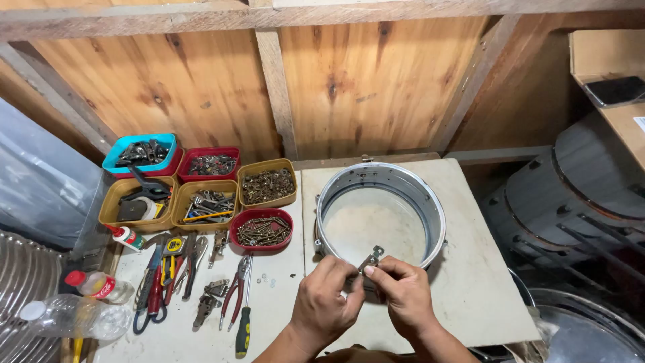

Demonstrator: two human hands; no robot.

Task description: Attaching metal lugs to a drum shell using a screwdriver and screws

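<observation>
To the left of your yellow tape measure lies a small white glue bottle with a red cap and green label. Further left and nearer you lie two clear plastic bottles: one red-capped with a red label, one white-capped.

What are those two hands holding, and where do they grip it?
A small metal bracket, pinched by its lower end between the fingers of the left hand and right hand; its upper end sticks out.
</observation>
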